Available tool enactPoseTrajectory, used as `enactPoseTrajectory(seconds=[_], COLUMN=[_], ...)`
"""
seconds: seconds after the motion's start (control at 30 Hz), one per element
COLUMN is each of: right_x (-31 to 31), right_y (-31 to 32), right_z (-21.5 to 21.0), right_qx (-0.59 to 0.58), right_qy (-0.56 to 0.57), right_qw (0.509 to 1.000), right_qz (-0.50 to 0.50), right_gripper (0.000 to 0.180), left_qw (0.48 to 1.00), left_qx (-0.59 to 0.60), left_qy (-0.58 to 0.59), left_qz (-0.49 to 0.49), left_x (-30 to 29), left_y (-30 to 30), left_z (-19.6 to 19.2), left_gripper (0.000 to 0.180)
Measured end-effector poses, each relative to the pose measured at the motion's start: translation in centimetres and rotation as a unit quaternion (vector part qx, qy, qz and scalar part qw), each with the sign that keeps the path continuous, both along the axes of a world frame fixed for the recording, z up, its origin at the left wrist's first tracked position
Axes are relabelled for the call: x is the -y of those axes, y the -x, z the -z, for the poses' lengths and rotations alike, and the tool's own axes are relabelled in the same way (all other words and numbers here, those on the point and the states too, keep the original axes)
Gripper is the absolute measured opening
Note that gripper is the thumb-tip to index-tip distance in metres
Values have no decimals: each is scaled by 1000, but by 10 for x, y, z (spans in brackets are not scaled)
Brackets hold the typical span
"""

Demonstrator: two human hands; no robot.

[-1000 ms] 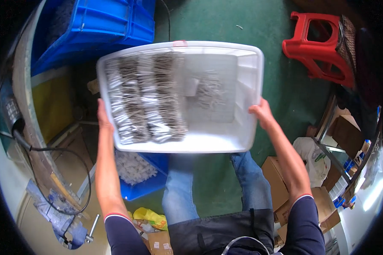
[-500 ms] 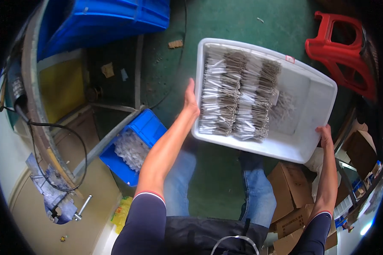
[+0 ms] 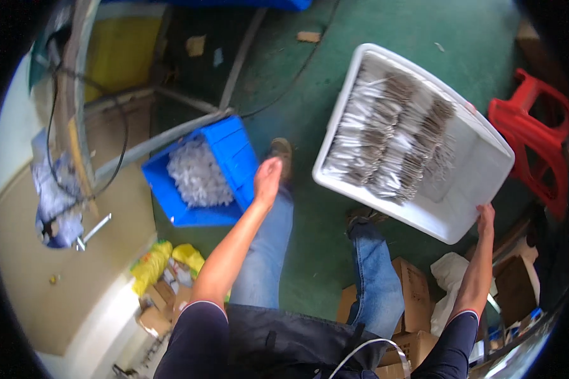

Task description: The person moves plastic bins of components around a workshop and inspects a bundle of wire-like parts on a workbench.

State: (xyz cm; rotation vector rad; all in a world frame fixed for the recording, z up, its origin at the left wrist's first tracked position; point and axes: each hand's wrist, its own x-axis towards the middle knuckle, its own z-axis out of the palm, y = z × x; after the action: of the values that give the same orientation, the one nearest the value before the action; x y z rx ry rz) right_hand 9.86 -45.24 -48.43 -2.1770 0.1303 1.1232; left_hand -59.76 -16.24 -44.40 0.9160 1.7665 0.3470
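A white plastic tray point(image 3: 480, 183) tilts over the green floor at the right. Rows of thin grey metal parts point(image 3: 392, 139) fill its left half. My right hand point(image 3: 485, 218) grips the tray's near right corner from below. My left hand point(image 3: 269, 177) is off the tray. It hangs with nothing in it beside the right wall of a blue bin point(image 3: 237, 158). That bin stands on the floor and holds a heap of pale small parts point(image 3: 196, 174). My legs in jeans and one shoe point(image 3: 281, 151) show below the tray.
A red plastic stool point(image 3: 537, 139) stands at the right. Cardboard boxes point(image 3: 411, 290) and white bags lie by my right leg. Yellow bags point(image 3: 152, 265) sit under a beige workbench point(image 3: 57, 271) at the left, with cables and a metal frame above it.
My left hand has let go of the tray's left edge and dropped toward the blue bin. The tray has swung further right and tilted, now held by my right hand only.
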Motion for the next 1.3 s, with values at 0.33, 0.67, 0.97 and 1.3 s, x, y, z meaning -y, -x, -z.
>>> enactPoseTrajectory(seconds=[0.33, 0.67, 0.97, 1.3], right_x=[-156, -287, -282, -224], right_y=[398, 809, 857, 744], right_z=[-124, 2, -32, -174], right_qx=[174, -85, 61, 122], right_qy=[-232, -158, -55, -11], right_qw=[930, 859, 862, 876], right_qz=[-224, -480, -501, -466], right_gripper=[18, 87, 33, 40], left_qw=[892, 802, 775, 777], left_qx=[-169, 136, 156, 145], left_qy=[228, 60, 56, 81], left_qz=[-352, -579, -610, -608], left_x=[219, 179, 191, 237], left_y=[331, 445, 466, 335], left_z=[-32, 83, 64, -74], left_gripper=[53, 51, 37, 38])
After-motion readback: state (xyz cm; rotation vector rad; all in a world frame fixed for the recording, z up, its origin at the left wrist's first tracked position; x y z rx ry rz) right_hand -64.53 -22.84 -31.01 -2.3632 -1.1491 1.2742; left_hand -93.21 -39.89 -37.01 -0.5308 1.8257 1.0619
